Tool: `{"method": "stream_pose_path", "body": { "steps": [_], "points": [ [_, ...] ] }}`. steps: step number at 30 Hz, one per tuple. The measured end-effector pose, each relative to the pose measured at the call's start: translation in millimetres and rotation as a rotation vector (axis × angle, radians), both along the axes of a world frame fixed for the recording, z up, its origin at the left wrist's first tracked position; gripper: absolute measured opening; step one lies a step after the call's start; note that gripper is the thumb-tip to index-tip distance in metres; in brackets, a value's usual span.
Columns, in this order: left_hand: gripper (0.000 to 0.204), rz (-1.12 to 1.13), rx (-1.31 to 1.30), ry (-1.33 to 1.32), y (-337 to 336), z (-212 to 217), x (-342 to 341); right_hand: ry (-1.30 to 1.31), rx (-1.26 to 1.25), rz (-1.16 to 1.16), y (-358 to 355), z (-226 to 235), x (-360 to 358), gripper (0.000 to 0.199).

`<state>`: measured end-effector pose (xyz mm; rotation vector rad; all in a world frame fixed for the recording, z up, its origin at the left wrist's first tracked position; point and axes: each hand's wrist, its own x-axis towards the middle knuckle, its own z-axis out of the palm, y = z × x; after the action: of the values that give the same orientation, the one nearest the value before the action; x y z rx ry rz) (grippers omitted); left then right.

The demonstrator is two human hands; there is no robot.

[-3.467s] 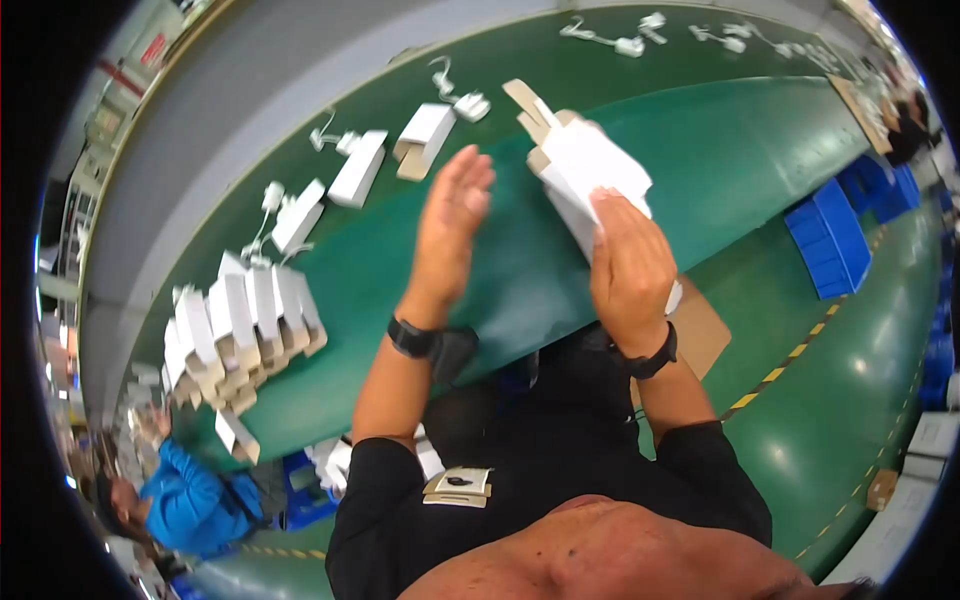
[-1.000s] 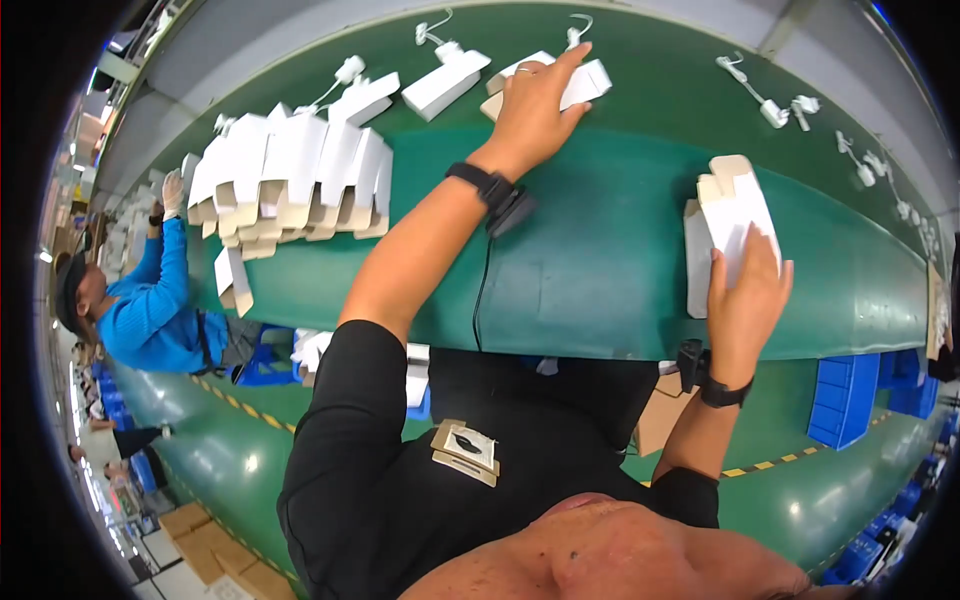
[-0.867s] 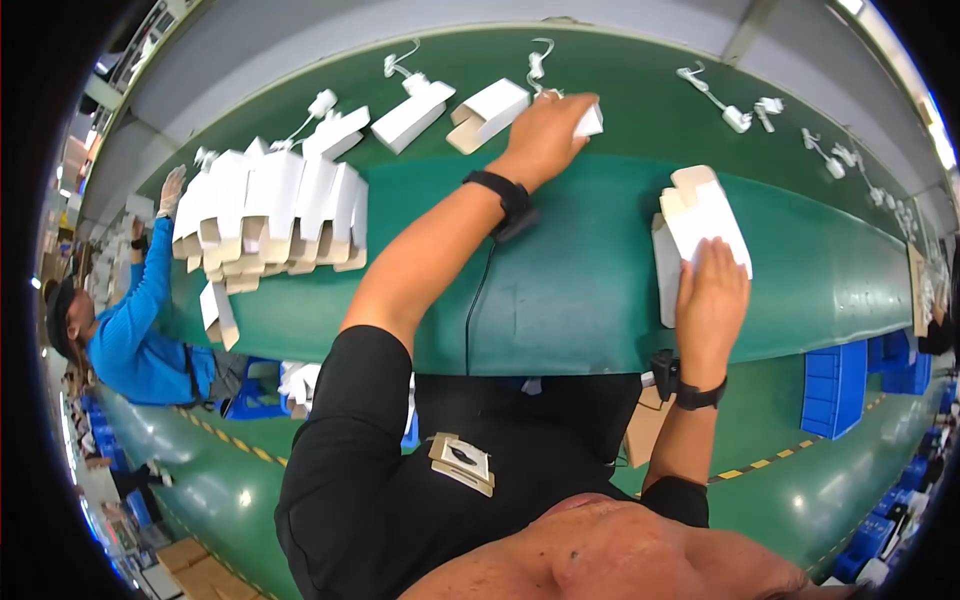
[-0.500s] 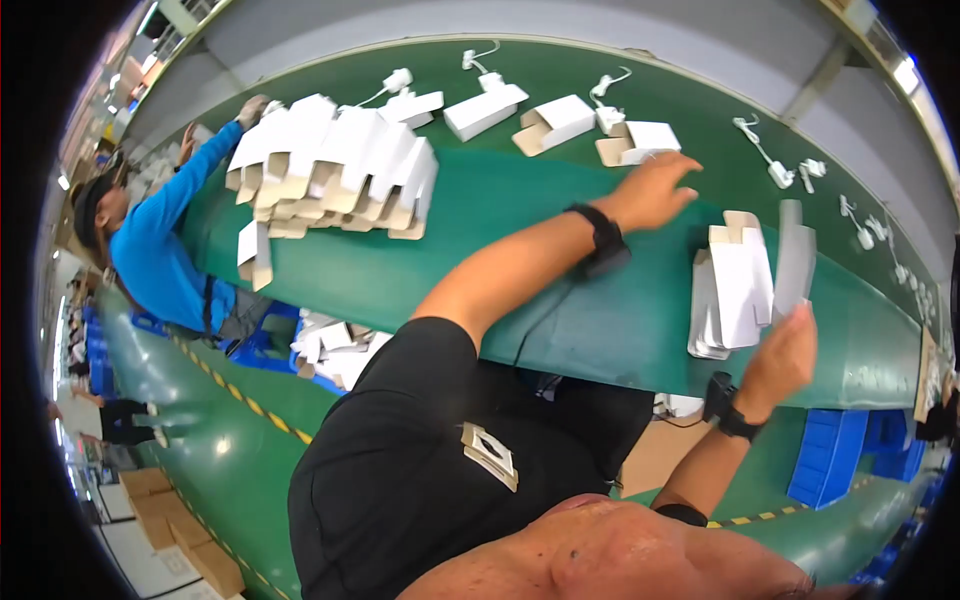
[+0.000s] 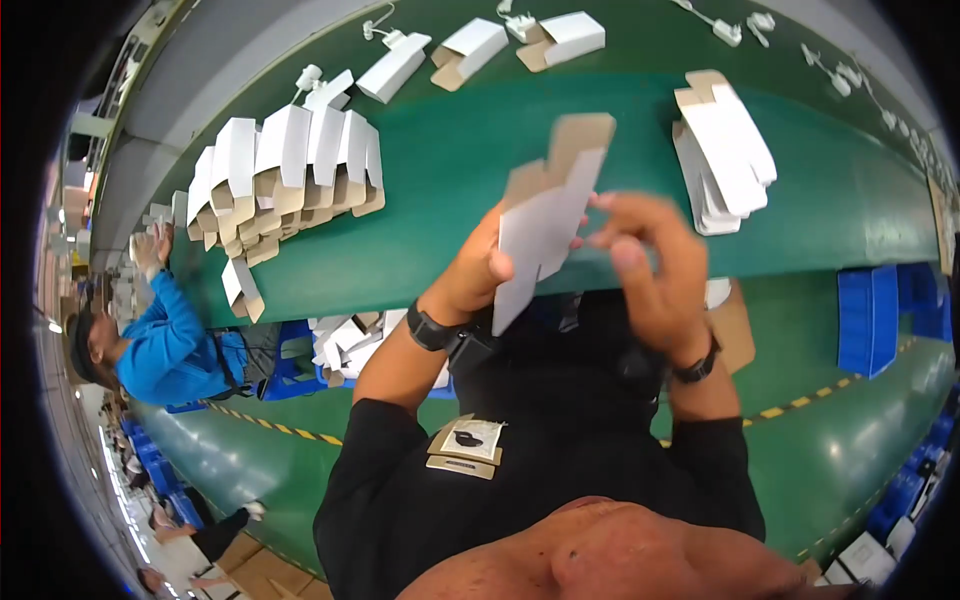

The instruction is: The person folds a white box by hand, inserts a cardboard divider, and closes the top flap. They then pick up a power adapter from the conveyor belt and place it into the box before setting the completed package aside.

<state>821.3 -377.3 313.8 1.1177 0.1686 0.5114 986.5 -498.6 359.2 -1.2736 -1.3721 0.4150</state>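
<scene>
I see both hands raised above the near edge of the green belt (image 5: 420,200), working one flat carton blank (image 5: 545,215). The blank is white on its face, with brown card showing at the upper flap. It is tilted, upper end toward the far right, lower end toward the body.

Left hand (image 5: 470,275): closed on the lower left part of the blank, thumb on the front face. A black watch (image 5: 430,328) sits on this wrist.

Right hand (image 5: 650,265): fingers curled, fingertips at the right edge of the blank. The frame is blurred there, so I cannot tell whether this hand clamps the blank or only touches it. A dark band (image 5: 697,368) is on this wrist.

Surroundings:
- A stack of flat blanks (image 5: 725,150) lies on the belt, up and to the right of the hands, well apart from them.
- A row of erected white boxes (image 5: 285,165) stands on the belt at far left.
- Loose boxes (image 5: 470,50) and small white chargers with cables (image 5: 735,30) lie along the far edge.
- More white cartons (image 5: 345,340) are piled below the belt near the left forearm.
- A person in a blue top (image 5: 170,345) stands at the left, one hand (image 5: 150,245) raised to the belt.
- Blue bins (image 5: 868,320) sit on the floor at right.
</scene>
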Motion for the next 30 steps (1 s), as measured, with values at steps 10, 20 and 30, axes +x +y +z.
{"method": "stream_pose_path", "body": {
  "steps": [10,20,30],
  "points": [
    [0.094,-0.122,0.093,0.002,-25,14,-17,0.050,-0.603,0.340,-15,24,40,0.033],
    [0.082,0.175,0.338,0.009,-20,-10,7,0.213,-0.066,0.107,-5,-38,29,0.045],
    [0.080,0.249,-0.056,-0.011,-31,-8,-10,0.405,0.046,0.204,14,-45,2,0.016]
  ]
}}
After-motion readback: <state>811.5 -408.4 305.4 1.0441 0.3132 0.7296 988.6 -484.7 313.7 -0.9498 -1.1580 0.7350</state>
